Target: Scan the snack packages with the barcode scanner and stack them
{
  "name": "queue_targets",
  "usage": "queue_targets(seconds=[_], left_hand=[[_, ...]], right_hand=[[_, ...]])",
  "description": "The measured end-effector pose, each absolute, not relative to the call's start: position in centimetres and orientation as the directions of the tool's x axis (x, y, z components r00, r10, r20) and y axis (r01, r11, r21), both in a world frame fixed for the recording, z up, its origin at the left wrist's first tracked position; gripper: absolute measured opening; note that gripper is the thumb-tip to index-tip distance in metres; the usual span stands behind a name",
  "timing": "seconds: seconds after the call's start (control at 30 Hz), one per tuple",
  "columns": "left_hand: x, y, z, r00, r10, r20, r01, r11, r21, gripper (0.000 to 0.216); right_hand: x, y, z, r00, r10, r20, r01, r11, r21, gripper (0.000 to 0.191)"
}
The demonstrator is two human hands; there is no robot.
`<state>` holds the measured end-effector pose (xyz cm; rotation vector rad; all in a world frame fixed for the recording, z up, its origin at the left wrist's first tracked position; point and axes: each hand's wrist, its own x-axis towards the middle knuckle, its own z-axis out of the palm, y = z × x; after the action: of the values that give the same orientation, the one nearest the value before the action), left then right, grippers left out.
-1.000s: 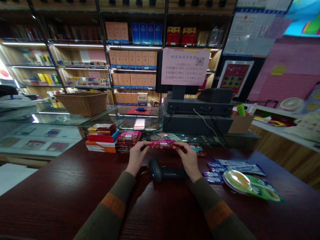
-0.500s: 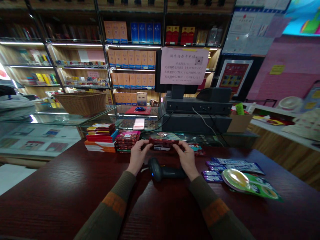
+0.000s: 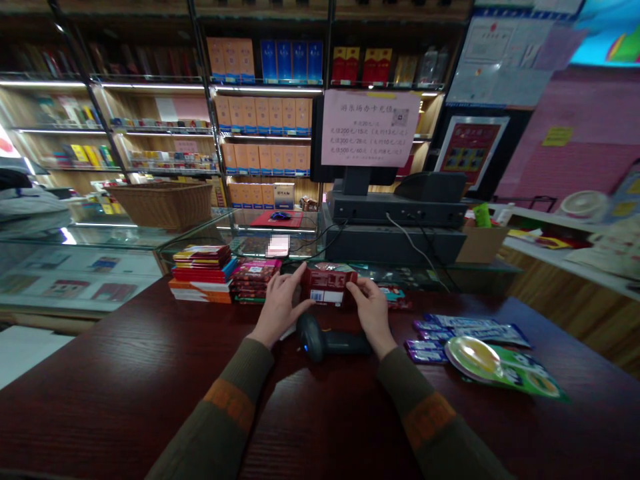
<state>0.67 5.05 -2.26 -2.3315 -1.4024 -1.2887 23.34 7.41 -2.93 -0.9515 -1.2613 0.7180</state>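
Note:
A dark red packet (image 3: 327, 285) with a white label and barcode is raised above the far side of the brown table. My right hand (image 3: 373, 310) pinches its right edge between thumb and fingers. At the packet's left end, my left hand (image 3: 281, 303) has its fingers stretched and its thumb apart, close to the lower left corner; whether it touches is hard to tell. Below the packet lies a black barcode scanner (image 3: 333, 341) with a small blue light. Left of my left hand sits a stack of dark red and pink packets (image 3: 256, 277).
Boxes and booklets (image 3: 203, 273) are piled at the far left of the table. Purple-wrapped bars (image 3: 427, 351) and a green blister pack (image 3: 525, 380) lie on the right. Behind stand a cash register (image 3: 395, 230), a glass counter and a wicker basket (image 3: 165, 205).
The packet has tilted so its printed, barcoded face shows more fully. My left hand's fingers have opened from a pinch on its left end, while my right hand keeps its grip.

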Motion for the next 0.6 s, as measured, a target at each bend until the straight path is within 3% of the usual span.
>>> queue_targets(seconds=[0.17,0.33,0.6], left_hand=[[0.3,5.0,-1.6,0.308,0.644,0.700,0.831,-0.541,0.132,0.109],[0.1,5.1,-1.7,0.306,0.640,0.705,0.878,-0.476,0.052,0.113],[0.4,4.7,-1.7,0.237,0.680,0.694,0.934,-0.355,0.029,0.104]], right_hand=[[23.1,7.6,-2.7,0.186,0.876,0.445,0.019,0.450,-0.893,0.029],[22.3,7.2,-2.1,0.173,0.864,0.473,0.097,0.463,-0.881,0.029],[21.3,6.6,-1.7,0.135,0.843,0.520,0.221,0.486,-0.846,0.026]])
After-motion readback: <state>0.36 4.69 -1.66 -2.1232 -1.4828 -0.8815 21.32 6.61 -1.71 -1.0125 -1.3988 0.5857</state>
